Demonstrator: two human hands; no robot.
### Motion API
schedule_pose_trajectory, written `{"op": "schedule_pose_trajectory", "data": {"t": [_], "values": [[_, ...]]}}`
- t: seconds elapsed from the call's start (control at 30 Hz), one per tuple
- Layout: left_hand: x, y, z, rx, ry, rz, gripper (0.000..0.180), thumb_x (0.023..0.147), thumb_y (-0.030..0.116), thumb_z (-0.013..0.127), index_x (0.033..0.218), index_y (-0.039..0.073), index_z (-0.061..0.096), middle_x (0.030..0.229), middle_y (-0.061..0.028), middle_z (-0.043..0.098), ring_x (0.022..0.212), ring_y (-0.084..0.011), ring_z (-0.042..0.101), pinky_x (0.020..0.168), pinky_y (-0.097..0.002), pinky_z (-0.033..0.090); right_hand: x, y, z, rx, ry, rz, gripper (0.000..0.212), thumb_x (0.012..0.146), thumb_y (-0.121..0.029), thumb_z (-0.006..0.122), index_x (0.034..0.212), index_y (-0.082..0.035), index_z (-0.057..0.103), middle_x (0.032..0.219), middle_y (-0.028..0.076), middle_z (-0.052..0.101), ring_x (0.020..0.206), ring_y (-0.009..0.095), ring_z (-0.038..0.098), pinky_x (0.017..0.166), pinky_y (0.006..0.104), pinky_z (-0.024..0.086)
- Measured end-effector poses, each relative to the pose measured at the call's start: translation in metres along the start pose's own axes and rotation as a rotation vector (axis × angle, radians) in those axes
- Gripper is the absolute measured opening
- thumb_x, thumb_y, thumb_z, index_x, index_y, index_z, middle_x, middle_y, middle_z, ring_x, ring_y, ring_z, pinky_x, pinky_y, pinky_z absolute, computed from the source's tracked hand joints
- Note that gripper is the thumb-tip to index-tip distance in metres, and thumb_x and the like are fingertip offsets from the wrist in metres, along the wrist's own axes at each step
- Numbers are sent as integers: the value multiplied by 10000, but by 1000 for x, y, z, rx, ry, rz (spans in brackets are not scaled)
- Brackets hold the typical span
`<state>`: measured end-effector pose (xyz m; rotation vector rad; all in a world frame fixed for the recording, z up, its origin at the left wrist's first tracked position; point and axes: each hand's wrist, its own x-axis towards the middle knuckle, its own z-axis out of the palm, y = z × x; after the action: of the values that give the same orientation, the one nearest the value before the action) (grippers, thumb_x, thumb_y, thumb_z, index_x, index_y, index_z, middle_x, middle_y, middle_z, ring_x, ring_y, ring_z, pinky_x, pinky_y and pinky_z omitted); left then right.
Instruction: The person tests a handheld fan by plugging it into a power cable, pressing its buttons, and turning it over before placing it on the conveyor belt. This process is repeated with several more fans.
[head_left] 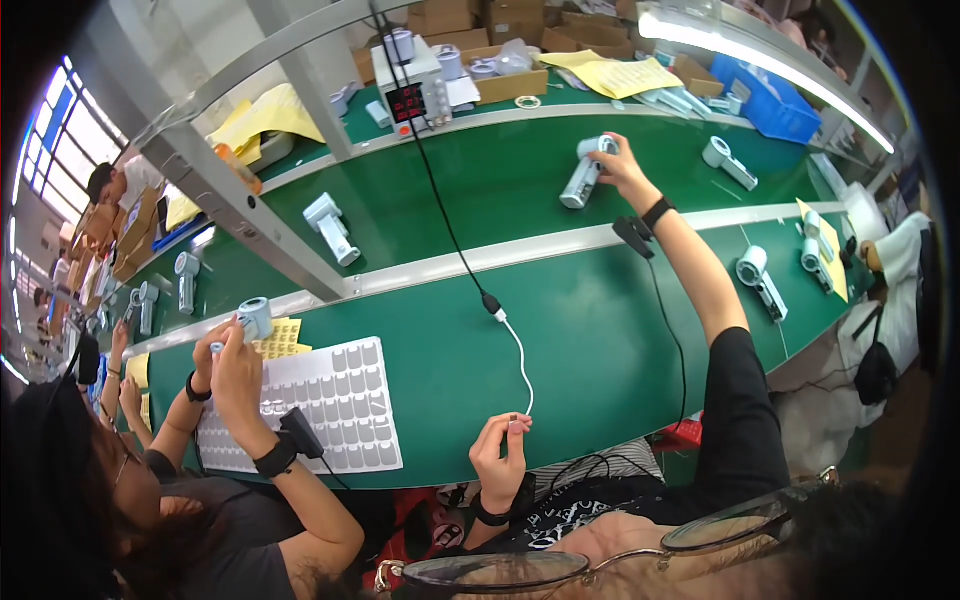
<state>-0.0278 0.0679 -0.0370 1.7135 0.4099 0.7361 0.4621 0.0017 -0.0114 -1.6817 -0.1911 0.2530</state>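
My right hand (626, 172) reaches out over the green belt, its fingers wrapped round a pale blue handheld device (579, 187) with a round, hollow head and a straight handle. Close to my body, my left hand (495, 462) pinches the plug end of a white cable (521, 357) between thumb and fingers. That cable runs up to a black connector (490, 302) on a black lead hanging from above. A black wrist strap with a wire is on my right wrist. Another such device (762, 283) lies on the green worktop (590, 330) to my right.
A metal rail (430, 268) divides worktop from belt; a post (250, 215) stands left. More devices (331, 230) lie on the belt. A co-worker's hands (235, 375) work beside a sticker sheet (360, 405). Behind are a box with a red display (410, 95) and a blue bin (765, 100).
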Motion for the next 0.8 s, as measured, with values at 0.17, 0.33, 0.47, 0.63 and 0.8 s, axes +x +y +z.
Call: {"op": "schedule_pose_trajectory", "data": {"t": [0.17,0.33,0.47,0.63,0.8], "values": [[0,1,-1,3,21,14,218,934,42,536,749,-70,568,782,-130,646,704,-189,641,653,-286,514,8,2,10,12,-10,4,848,803,-176,726,1468,-124,202,1265,225,490,1047,339,590,858,470,514],[2,1,3,-28,26,31,205,931,26,533,754,-72,569,782,-129,645,699,-187,637,649,-288,517,11,-6,0,-1097,354,-565,738,832,-232,666,1442,-82,279,1338,290,426,1226,441,432,1044,500,363],[2,5,-2,4,26,59,198,929,17,532,756,-70,572,778,-127,645,697,-187,636,646,-288,519,-10,-35,71,-1006,-54,-919,602,849,-216,639,1381,-88,388,1333,269,450,1225,419,443,1028,492,375],[-2,-2,-5,-16,75,75,200,930,19,535,755,-68,576,779,-130,647,690,-188,635,644,-286,519,-51,-39,237,-826,-599,-805,587,897,-421,587,1324,-39,460,1261,267,519,1217,388,464,1022,468,379],[-3,-2,-4,-21,96,61,210,935,28,533,753,-65,579,774,-132,648,680,-185,632,635,-281,516,-91,2,346,-885,-442,-642,797,830,-635,540,1253,40,496,1256,289,502,1191,470,463,1018,610,303]]}}
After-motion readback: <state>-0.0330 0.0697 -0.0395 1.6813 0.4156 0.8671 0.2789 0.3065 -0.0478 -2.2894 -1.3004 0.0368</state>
